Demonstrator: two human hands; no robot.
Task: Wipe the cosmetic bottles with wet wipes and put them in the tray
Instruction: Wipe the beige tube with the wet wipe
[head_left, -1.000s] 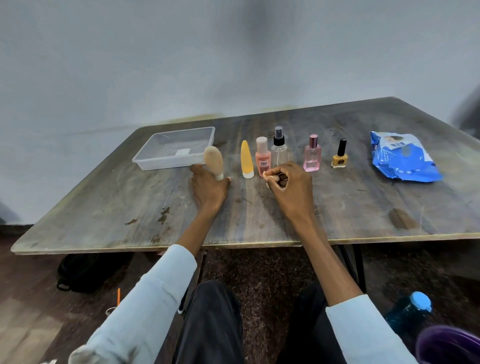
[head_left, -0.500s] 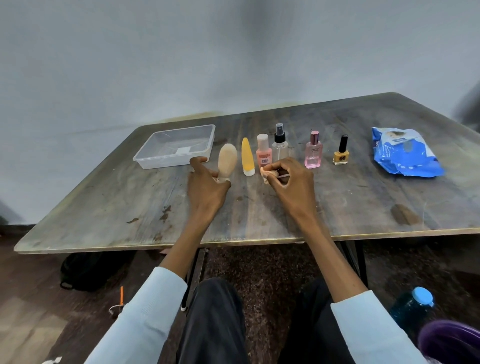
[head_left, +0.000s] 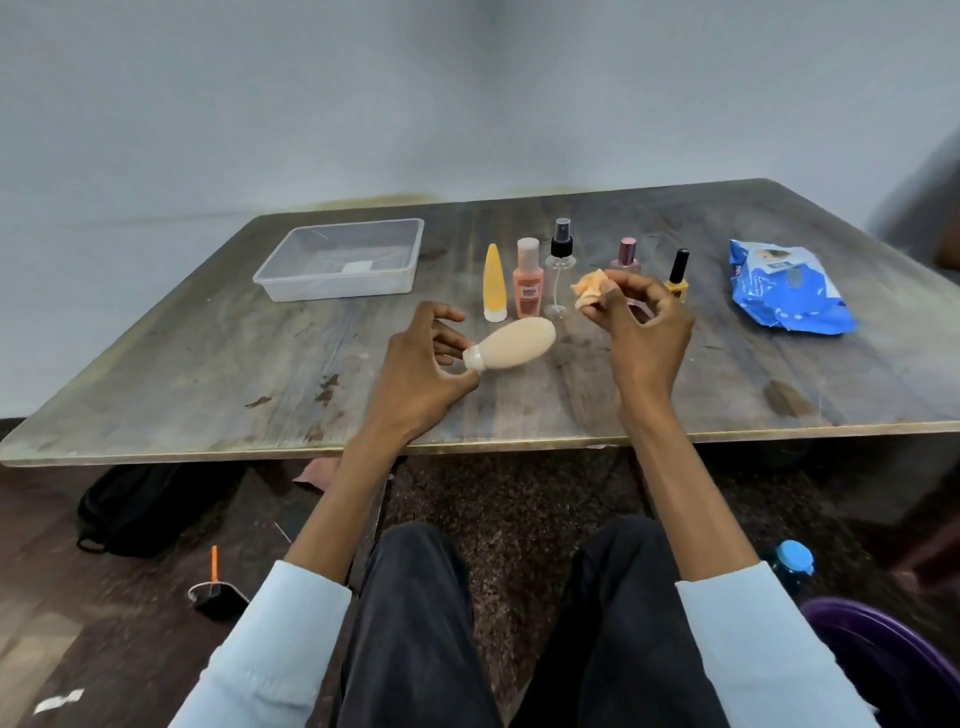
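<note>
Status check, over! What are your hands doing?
Left hand holds beige bottle by cap. Right hand pinches wipe. Tray unobstructed.

Beige bottle (head_left: 511, 344) in left hand (head_left: 415, 374)

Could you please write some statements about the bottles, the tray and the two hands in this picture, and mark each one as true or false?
1. The left hand holds the beige bottle by its white cap end. True.
2. The clear plastic tray already has two bottles in it. False: no bottle lies in it; the others stand on the table.
3. The right hand pinches a crumpled wipe. True.
4. The beige bottle stands upright in the row. False: it is lifted and tilted on its side.
5. The blue wipes pack lies right of the bottle row. True.
</note>
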